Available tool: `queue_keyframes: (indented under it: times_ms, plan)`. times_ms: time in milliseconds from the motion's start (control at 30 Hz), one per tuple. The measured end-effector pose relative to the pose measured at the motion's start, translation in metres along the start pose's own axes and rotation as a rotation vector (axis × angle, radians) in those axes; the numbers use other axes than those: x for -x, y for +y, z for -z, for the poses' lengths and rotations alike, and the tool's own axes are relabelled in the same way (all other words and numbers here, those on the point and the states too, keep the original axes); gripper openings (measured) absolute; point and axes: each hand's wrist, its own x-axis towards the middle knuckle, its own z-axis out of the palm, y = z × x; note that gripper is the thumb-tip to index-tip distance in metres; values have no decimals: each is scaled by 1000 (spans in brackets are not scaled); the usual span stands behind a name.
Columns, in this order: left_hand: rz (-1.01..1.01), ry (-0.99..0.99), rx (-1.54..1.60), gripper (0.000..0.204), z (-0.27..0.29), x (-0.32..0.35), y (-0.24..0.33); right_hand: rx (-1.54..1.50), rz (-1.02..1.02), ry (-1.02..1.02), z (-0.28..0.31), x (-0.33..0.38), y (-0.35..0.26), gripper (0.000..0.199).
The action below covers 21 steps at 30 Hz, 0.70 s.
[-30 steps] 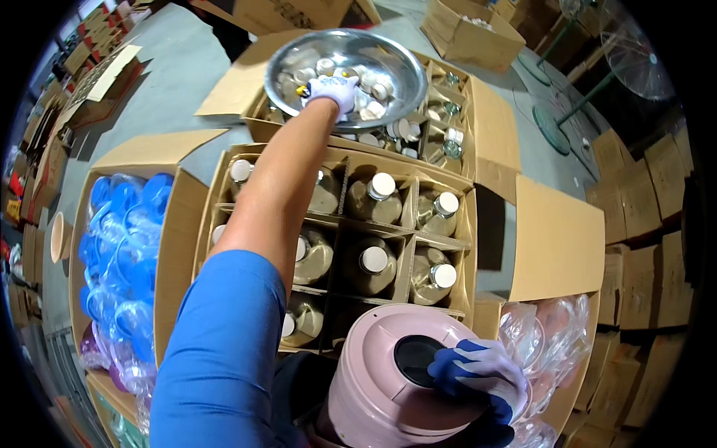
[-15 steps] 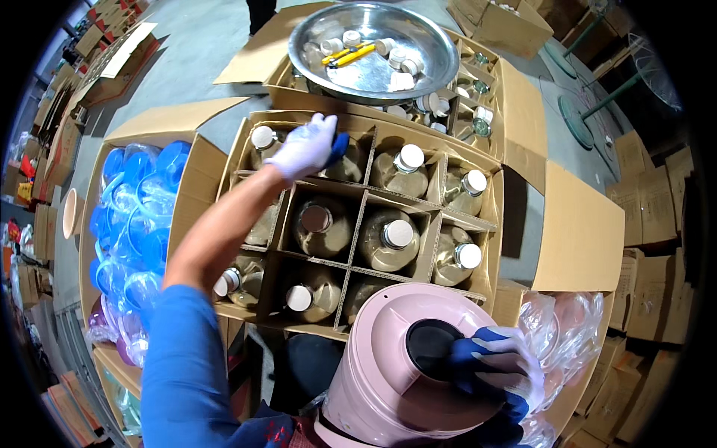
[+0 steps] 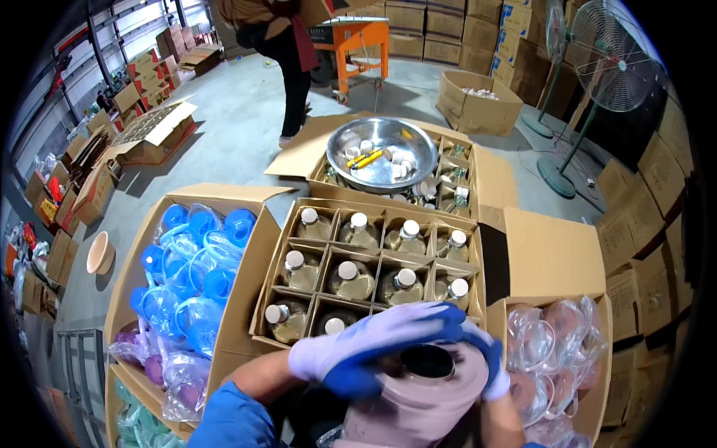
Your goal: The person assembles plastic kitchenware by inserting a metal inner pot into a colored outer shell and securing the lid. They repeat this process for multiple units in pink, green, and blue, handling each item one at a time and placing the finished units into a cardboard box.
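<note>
The left hand [image 3: 373, 340] is held out flat and palm-down over the near-left part of the top of the pink drum [image 3: 426, 411], its fingers straightened and nothing seen in its grasp; it is blurred, so whether the drum is touched by it cannot be told. The right hand [image 3: 489, 358] is curved at the drum's right side, near the fingertips of the left; how firmly the drum is held by it cannot be told. Between and just below the hands, the drum's dark round centre [image 3: 427, 364] is seen.

Directly beyond the hands, a divided box [image 3: 478, 269] is filled with bottles [image 3: 351, 285], each visible one topped with a white cap. Beyond that, a steel bowl [image 3: 420, 155] is set on another open box, with loose caps [image 3: 403, 167] and a yellow tool [image 3: 366, 160] lying in it. To the left of the left hand, blue jugs [image 3: 198, 261] are packed in clear wrap; to the right of the right hand, pink jugs [image 3: 536, 358] are wrapped likewise.
</note>
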Motion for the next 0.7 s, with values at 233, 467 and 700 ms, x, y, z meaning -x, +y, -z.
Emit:
queue_keyframes:
  times_ms: [233, 467, 700]
  plan:
    - [245, 149, -106, 67, -25, 23, 75, -196, 136, -92, -24, 29, -66, 63]
    - [83, -42, -482, 50, -23, 19, 122, 289, 297, 131, -20, 45, -72, 40]
    - [112, 484, -7, 39, -20, 24, 69, 272, 233, 22, -18, 24, -60, 59]
